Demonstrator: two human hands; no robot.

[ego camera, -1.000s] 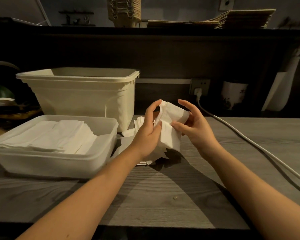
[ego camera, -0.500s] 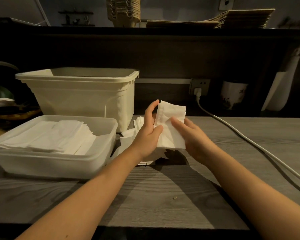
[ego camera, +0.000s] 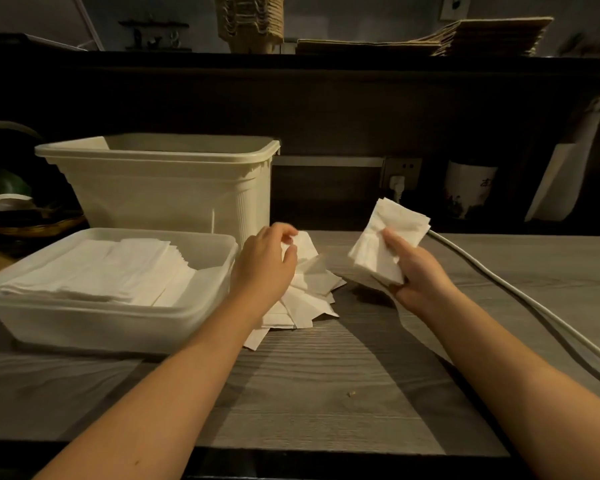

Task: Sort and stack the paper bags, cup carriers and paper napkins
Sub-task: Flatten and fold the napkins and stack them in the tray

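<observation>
We see the right hand [ego camera: 420, 271] raised over the grey table [ego camera: 326, 393], at one o'clock from the table's middle. It grips a folded napkin bundle [ego camera: 385, 247] clear of the surface, thumb on its near face and fingers curled behind. At nine o'clock from it, well apart, the left hand [ego camera: 264, 265] hangs over the loose napkin pile [ego camera: 309, 299] lying on the table at twelve o'clock. Its fingers are curled narrow, thumb and forefinger close by the top sheet, but blur keeps us from telling whether they pinch it. Just beside the pile, at nine o'clock, the shallow tray [ego camera: 118, 320] holds stacked napkins [ego camera: 94, 268] laid flat. Behind the tray, at eleven o'clock, stands a tall cream tub [ego camera: 174, 192]. A white cable [ego camera: 499, 285] runs from the wall socket [ego camera: 400, 171] at one o'clock down toward four o'clock. On the dark shelf [ego camera: 326, 58] at twelve o'clock we make out stacked cup carriers [ego camera: 250, 22] and, at their three o'clock, flat paper bags [ego camera: 482, 36].
</observation>
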